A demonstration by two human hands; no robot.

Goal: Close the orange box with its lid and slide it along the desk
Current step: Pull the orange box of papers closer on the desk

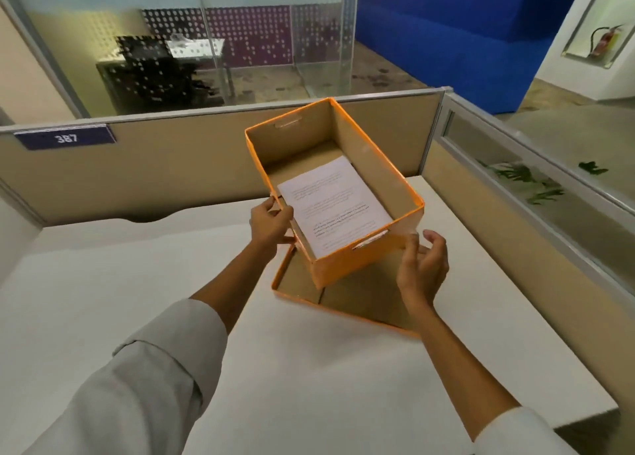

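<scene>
The open orange box, printed sheets lying inside, sits over the upturned lid on the white worktop (its near end overlaps the lid's far half). At nine o'clock the left hand has its grip closed on the box's side rim. At four o'clock the right hand hovers with fingers loosely spread, holding nothing, just beside the near corner.

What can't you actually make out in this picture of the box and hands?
- Printed text on the paper in the orange box: too small and blurred, head view.
- Far part of the lid: hidden under the box.
- Whether the right hand touches the box: unclear from this angle.
- Left hand fingertips: partly hidden by the box wall.
</scene>
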